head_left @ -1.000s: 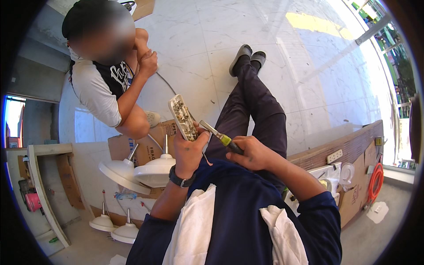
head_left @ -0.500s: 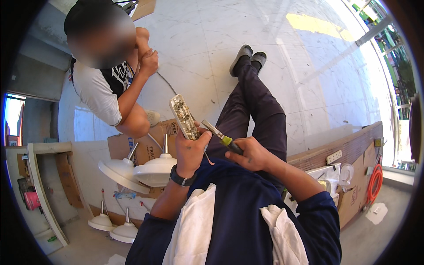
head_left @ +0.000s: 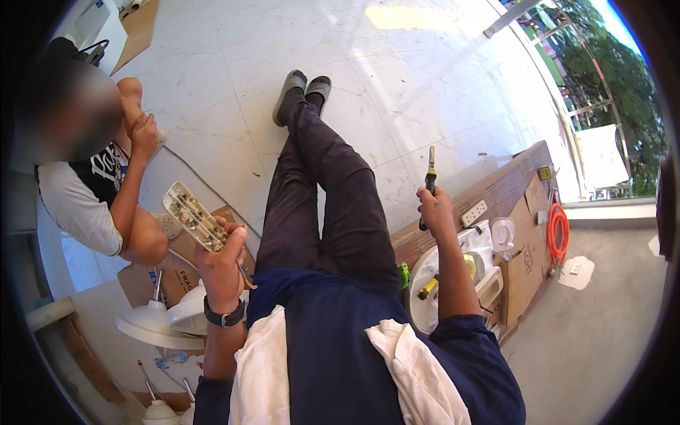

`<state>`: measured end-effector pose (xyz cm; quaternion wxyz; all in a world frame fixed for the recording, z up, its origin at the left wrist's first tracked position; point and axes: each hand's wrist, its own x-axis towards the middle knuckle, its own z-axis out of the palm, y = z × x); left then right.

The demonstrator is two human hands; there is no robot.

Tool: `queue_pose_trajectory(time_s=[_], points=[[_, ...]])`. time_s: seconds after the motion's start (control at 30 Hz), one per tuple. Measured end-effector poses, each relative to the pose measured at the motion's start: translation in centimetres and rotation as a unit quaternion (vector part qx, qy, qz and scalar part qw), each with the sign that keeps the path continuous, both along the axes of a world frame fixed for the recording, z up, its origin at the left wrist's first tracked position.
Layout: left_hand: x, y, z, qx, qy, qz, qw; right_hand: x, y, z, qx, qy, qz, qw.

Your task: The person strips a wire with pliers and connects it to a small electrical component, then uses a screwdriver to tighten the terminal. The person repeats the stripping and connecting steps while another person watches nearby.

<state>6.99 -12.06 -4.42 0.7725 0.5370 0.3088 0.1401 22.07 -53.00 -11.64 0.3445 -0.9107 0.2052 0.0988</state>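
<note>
My left hand (head_left: 223, 273) is closed around the lower end of an opened white power strip (head_left: 190, 211), held tilted above the floor. Its metal contacts are exposed, and a short wire (head_left: 246, 278) with a copper-coloured end hangs by my thumb. My right hand (head_left: 438, 211) grips pliers (head_left: 431, 168) with dark and yellow-green handles, jaws pointing up and away from me. The pliers are well apart from the strip, over the near side of the wooden bench (head_left: 418, 234).
Another person (head_left: 92, 177) crouches at the left, arms folded. White lamp shades (head_left: 152, 322) stand near cardboard (head_left: 145, 283) at lower left. On the right lie a white socket strip (head_left: 474, 213), a transparent roll (head_left: 503, 232) and an orange coil (head_left: 558, 230). A grey cable (head_left: 205, 183) crosses the floor.
My right hand has moved the pliers away from the power strip, out to the right, and they now point upward. The view has swung right; my left hand still holds the strip.
</note>
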Motion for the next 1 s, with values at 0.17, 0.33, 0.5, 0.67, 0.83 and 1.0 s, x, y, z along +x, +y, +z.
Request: queue_pose_trajectory(time_s=[0.17,0.33,0.5,0.67,0.83,1.0], points=[[0.9,-1.4,-0.2,0.016,0.014,-0.056,0.998,-2.5,-12.4,-8.6,-0.063,0.110,-0.173,0.977],[1.4,-1.7,0.4,0.018,-0.012,-0.076,0.997,-3.4,-14.1,-11.4,-0.098,0.232,-0.083,0.964],[0.4,-1.0,1.4,0.058,0.001,-0.110,0.992,0.9,-9.2,-6.4,-0.302,0.365,0.101,0.875],[0.2,-0.4,2.2,0.014,0.013,-0.155,0.988,1.6,5.2,3.2,-0.034,-0.142,0.316,0.937],[0.0,-0.7,3.5,0.038,0.052,-0.220,0.973,-2.8,17.2,11.1,0.069,-0.347,0.650,0.673],[-1.1,0.0,4.2,-0.003,0.072,-0.214,0.974,-2.3,21.1,11.6,0.159,-0.446,0.654,0.590]])
